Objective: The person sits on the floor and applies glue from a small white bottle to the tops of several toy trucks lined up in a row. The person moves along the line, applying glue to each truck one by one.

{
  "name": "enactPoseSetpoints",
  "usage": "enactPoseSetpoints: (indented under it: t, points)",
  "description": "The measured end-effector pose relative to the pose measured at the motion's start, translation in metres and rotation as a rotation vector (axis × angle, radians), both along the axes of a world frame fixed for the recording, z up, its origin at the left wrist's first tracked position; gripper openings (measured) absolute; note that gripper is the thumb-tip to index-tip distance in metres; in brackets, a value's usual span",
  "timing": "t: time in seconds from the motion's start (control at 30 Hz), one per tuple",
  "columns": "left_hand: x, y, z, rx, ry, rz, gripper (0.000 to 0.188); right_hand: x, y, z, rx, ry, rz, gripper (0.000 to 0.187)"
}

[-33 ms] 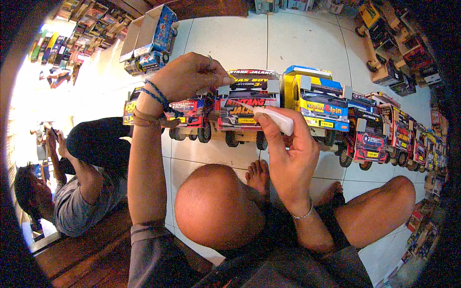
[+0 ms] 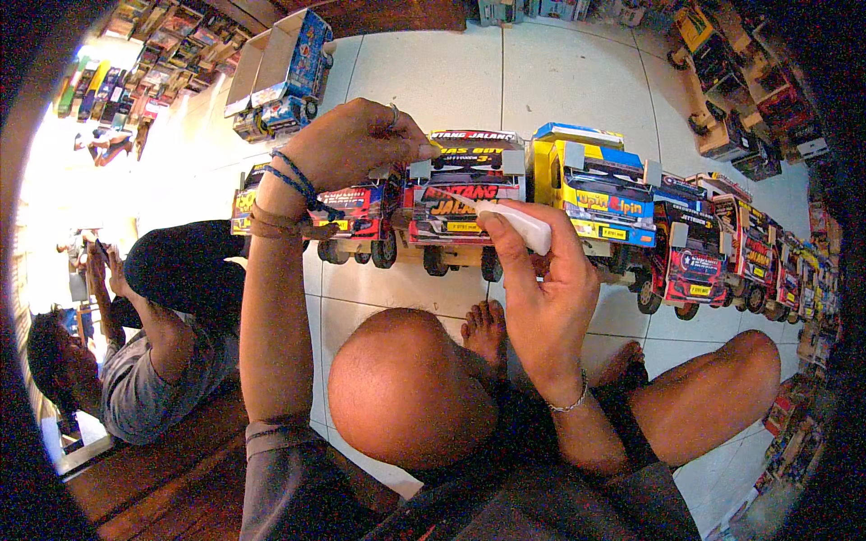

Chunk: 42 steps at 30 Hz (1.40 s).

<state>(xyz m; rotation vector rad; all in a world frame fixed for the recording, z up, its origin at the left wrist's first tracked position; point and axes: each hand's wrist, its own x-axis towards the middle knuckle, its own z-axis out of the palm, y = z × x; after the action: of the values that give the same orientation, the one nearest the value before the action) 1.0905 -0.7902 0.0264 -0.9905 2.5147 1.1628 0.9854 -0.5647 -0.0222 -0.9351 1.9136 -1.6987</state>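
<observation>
A red and black toy truck (image 2: 465, 203) stands facing me on the tiled floor, with small white squares at the sides of its cab. My left hand (image 2: 365, 140) reaches over its upper left corner, fingertips pinched together there; what they hold, if anything, is too small to make out. In my right hand (image 2: 546, 293) is a white glue bottle (image 2: 523, 227), tilted so its thin nozzle points up and left across the truck's front. Beside that truck are a yellow and blue toy truck (image 2: 595, 189) on the right and another red one (image 2: 356, 207), partly behind my left wrist.
More toy trucks (image 2: 695, 257) continue the row to the right. A blue truck with an open bed (image 2: 289, 68) stands at the far left, and several others (image 2: 731, 90) at the far right. A person (image 2: 162, 352) sits at my left. My knee (image 2: 410, 388) is below the row.
</observation>
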Motion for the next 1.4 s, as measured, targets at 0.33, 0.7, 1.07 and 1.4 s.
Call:
enactPoseSetpoints:
  t: [0.33, 0.7, 1.07, 1.4]
  points:
    - [-0.001, -0.006, 0.0, 0.002, 0.053, -0.065, 0.026, -0.004, -0.003, -0.001, -0.022, -0.024, -0.033, 0.022]
    - [0.0, -0.006, -0.007, -0.001, 0.102, -0.04, 0.028, -0.01, 0.004, 0.007, 0.019, -0.038, -0.046, 0.021]
    - [0.001, -0.005, -0.006, 0.005, 0.061, 0.008, 0.027, -0.008, 0.001, 0.002, -0.003, -0.03, -0.039, 0.023]
    - [0.002, -0.006, -0.005, 0.031, 0.052, -0.008, 0.027, -0.008, 0.003, 0.006, 0.081, -0.03, -0.03, 0.02]
